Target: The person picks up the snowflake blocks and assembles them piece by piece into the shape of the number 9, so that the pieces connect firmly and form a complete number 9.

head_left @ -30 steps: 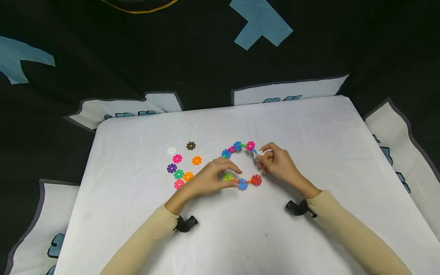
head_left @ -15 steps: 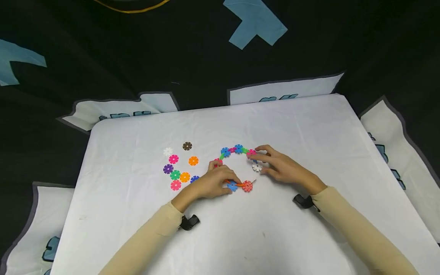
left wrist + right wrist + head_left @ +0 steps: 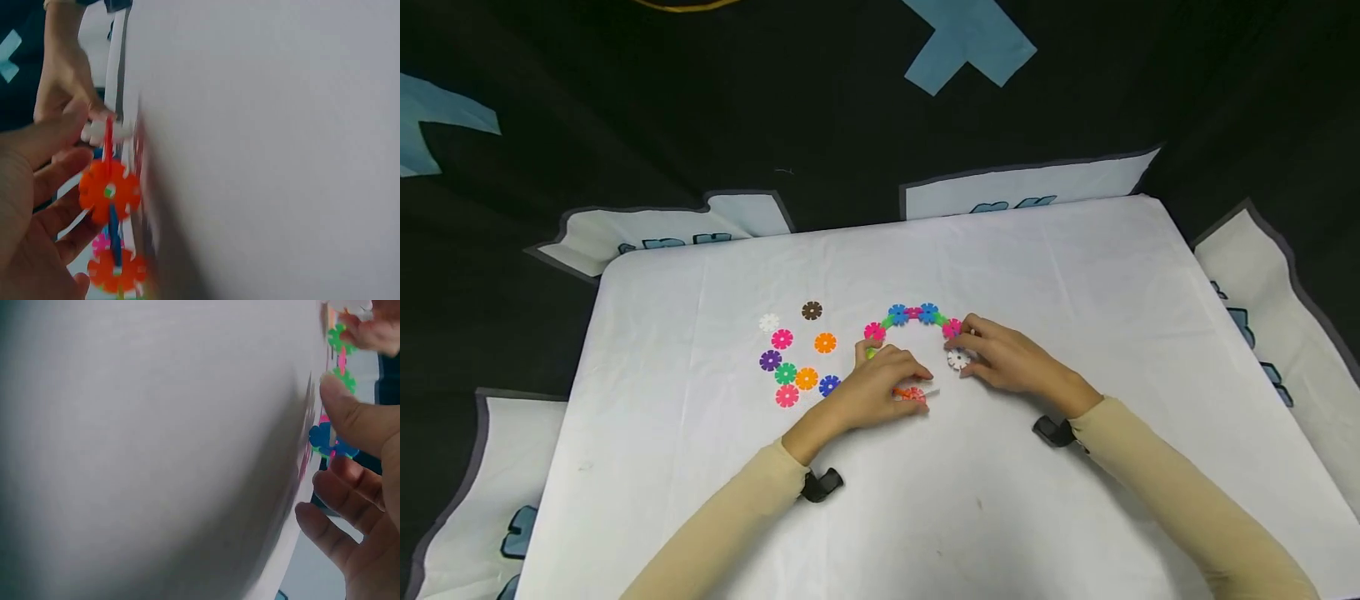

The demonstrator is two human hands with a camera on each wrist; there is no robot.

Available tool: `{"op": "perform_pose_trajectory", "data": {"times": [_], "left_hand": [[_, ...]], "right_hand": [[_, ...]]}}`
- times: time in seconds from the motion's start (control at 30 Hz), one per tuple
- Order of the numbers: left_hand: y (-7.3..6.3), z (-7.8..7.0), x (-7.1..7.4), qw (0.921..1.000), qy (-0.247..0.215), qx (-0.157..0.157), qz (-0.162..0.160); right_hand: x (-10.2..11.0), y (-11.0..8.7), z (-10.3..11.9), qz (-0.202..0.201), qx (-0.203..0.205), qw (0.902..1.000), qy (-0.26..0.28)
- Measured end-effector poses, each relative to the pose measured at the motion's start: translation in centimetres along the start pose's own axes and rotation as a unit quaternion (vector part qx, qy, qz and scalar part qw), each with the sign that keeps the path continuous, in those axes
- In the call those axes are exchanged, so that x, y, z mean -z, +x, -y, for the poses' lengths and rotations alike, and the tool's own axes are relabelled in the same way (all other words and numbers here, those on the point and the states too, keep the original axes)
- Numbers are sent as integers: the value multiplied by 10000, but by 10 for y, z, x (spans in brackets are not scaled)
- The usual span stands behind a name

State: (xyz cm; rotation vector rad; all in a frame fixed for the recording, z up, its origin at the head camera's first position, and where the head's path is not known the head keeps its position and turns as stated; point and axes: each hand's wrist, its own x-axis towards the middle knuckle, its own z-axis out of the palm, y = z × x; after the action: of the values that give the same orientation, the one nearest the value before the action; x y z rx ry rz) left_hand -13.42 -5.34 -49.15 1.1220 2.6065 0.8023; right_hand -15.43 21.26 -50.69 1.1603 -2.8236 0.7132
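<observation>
An open, ring-like chain of coloured notched discs lies on the white cloth. My left hand arches over its lower left part, thumb and index finger apart around the red disc. In the left wrist view, fingertips are at the edge of the orange-looking disc. My right hand is at the chain's right end, fingers spread and bent at the pink disc, thumb near the white disc. A blue-looking disc shows between right thumb and fingers. The left palm hides part of the chain.
Loose discs lie left of the chain, among them a brown disc, an orange disc, a purple disc and a green disc. The white-covered table ends at a dark cloth behind.
The right hand has let go of the white disc it pinched and spread its fingers. A gap has opened between white and red discs; the red end has shifted left with the left hand.
</observation>
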Motion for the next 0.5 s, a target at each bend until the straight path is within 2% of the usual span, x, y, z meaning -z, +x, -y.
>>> {"op": "perform_pose_trajectory", "data": {"times": [0.1, 0.23, 0.4, 0.5], "left_hand": [[3, 0, -3, 9999, 27, 6, -115], [-7, 9, 1, 9997, -96, 78, -215], [-17, 16, 2, 9993, -300, 71, -225], [-19, 16, -1, 9995, -227, 88, -223]], "right_hand": [[0, 1, 5, -127, 283, 9993, -229], [-5, 3, 14, -367, 661, 9958, -522], [-7, 4, 20, 0, 813, 9950, -587], [-9, 3, 22, 202, 777, 9951, -571]]}}
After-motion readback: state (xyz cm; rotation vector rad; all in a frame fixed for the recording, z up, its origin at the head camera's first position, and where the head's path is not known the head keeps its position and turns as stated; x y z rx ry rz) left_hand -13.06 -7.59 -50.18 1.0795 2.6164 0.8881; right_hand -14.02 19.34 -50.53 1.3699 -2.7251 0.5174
